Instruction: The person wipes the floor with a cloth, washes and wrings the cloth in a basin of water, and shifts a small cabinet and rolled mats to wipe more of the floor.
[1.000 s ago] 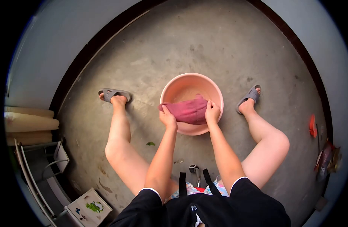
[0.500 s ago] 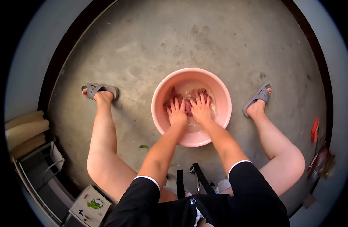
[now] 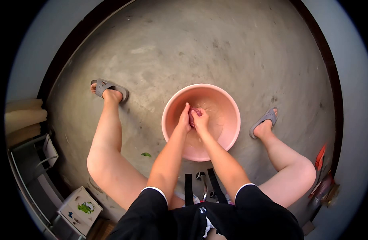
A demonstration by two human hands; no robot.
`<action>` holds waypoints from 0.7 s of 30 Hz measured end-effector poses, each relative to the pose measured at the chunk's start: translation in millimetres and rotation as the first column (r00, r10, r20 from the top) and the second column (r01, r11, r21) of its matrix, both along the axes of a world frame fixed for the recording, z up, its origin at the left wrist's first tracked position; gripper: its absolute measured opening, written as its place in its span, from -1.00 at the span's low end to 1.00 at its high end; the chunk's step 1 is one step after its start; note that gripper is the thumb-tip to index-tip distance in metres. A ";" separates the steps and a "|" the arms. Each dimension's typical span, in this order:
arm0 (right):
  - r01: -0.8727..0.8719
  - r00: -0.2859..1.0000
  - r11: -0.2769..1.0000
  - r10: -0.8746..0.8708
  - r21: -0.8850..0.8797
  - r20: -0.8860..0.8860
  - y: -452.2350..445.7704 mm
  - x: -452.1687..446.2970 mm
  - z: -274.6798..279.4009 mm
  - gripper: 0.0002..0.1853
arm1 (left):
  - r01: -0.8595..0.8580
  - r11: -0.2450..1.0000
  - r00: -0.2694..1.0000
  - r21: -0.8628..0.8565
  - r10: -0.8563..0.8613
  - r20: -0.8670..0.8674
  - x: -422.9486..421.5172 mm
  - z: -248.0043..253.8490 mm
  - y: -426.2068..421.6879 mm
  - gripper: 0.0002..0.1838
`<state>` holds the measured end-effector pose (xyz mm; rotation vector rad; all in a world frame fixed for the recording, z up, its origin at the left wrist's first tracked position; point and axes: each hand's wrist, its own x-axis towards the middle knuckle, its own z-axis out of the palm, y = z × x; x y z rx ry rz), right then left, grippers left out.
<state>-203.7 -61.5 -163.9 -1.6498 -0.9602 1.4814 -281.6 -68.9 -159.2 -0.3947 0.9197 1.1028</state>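
A wet, dark red cloth (image 3: 195,113) is bunched into a small wad between my two hands, inside a round pink plastic basin (image 3: 233,105). My left hand (image 3: 185,118) presses against the wad from the left, its fingers held together. From the right, my right hand (image 3: 201,119) is closed over it, fingers curled. Parts of the cloth are hidden by both hands. Shallow, slightly cloudy water (image 3: 214,116) lies in the basin beneath them.
The basin stands on a concrete floor (image 3: 160,60) between my feet in grey slippers. At the lower left are a black rack (image 3: 30,160) and a small white drawer unit (image 3: 80,210). A red-handled tool (image 3: 320,157) leans by the right wall. One green leaf (image 3: 146,154) lies left of the basin.
Both hands were spread flat over the cloth in the water. They have now come together and gathered it into a wad between them. The view has shifted slightly.
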 end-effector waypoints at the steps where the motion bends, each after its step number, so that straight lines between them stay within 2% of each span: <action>1: -0.052 0.997 0.998 0.050 0.030 0.058 -5.5 -1.5 15.9 -0.83 | 0.111 0.994 0.988 -0.014 -0.109 0.109 -9.7 1.7 -1.4 -0.53; 3: -0.270 0.925 0.954 0.218 0.133 0.312 -20.8 -7.9 69.3 -0.80 | 0.142 0.968 0.949 0.205 -0.192 0.252 -19.4 -59.3 -6.6 -0.67; 4: -0.322 0.891 0.922 0.219 0.214 0.398 -29.5 -8.0 60.9 -0.73 | 0.142 0.950 0.929 0.279 -0.226 0.293 -17.9 -88.0 -8.8 -0.72; 5: -0.327 0.888 0.919 0.220 0.219 0.403 -33.9 -8.6 65.6 -0.73 | 0.119 0.948 0.979 0.296 -0.162 0.125 -12.4 -101.1 -12.3 -0.78; 6: -0.444 0.813 0.831 0.215 0.337 0.542 -33.6 -5.0 72.4 -0.74 | 0.098 0.944 0.995 0.316 -0.087 -0.047 -5.8 -104.8 -12.4 -0.83; 7: -0.561 0.725 0.713 0.177 0.421 0.666 -33.0 -0.4 76.3 -0.74 | 0.093 0.942 0.996 0.322 -0.083 -0.045 -3.4 -79.8 -14.4 -0.83; 9: -0.577 0.637 0.744 0.151 0.338 0.756 -16.1 11.2 66.8 -0.72 | 0.170 0.984 0.929 -0.062 -0.181 -0.322 0.6 7.8 -25.2 -0.81; 10: -0.587 0.589 0.735 0.101 0.338 0.802 -1.6 23.4 43.1 -0.69 | -0.046 0.997 0.844 0.056 0.069 -0.532 14.2 22.3 -28.0 -0.79; 11: -0.621 0.496 0.757 0.179 0.203 0.849 12.1 36.2 43.5 -0.73 | -0.101 0.993 0.876 -0.056 0.062 -0.479 19.0 25.8 -28.7 -0.81; 12: -0.639 0.402 0.766 0.260 0.066 0.878 22.6 45.9 41.0 -0.76 | -0.014 0.996 0.764 -0.090 -0.047 -0.643 33.7 7.1 -26.5 -0.80; 13: -0.643 0.401 0.763 0.263 0.065 0.878 20.6 45.5 38.0 -0.76 | 0.064 0.988 0.616 -0.138 -0.148 -0.774 39.4 2.7 -25.8 -0.79; 14: -0.619 0.381 0.774 0.149 0.133 0.912 19.5 46.3 35.3 -0.78 | 0.134 0.973 0.523 -0.189 -0.231 -0.820 41.3 -2.5 -26.9 -0.65; 15: -0.597 0.354 0.776 0.029 0.202 0.935 20.5 50.1 28.2 -0.73 | 0.130 0.974 0.532 -0.186 -0.227 -0.816 41.9 -3.8 -28.8 -0.65; 16: -0.477 0.333 0.874 0.084 0.091 0.939 12.5 47.3 21.2 -0.56 | 0.071 0.977 0.413 -0.199 -0.210 -0.886 39.3 -4.9 -34.3 -0.57; 17: -0.481 0.328 0.872 0.083 0.090 0.941 -1.8 50.9 17.5 -0.56 | 0.011 0.979 0.281 -0.205 -0.200 -0.939 34.2 -6.0 -41.3 -0.48; 18: -0.677 0.184 0.735 0.205 -0.027 0.961 -20.0 52.2 22.1 -0.52 | 0.052 0.973 0.366 -0.225 -0.229 -0.902 24.2 4.6 -48.8 -0.40; 19: -0.821 0.017 0.551 0.288 -0.151 0.957 -33.5 51.5 24.4 -0.48 | 0.051 0.974 0.365 -0.223 -0.226 -0.903 19.6 -7.8 -55.9 -0.40; 20: -0.911 -0.050 0.360 0.393 -0.204 0.918 -34.6 59.8 22.8 -0.41 | 0.043 0.972 0.387 -0.233 -0.231 -0.893 17.4 -24.9 -61.3 -0.40; 21: -0.912 -0.048 0.357 0.397 -0.202 0.917 -30.1 65.1 23.1 -0.41 | 0.034 0.969 0.408 -0.246 -0.238 -0.881 16.2 -38.6 -66.4 -0.40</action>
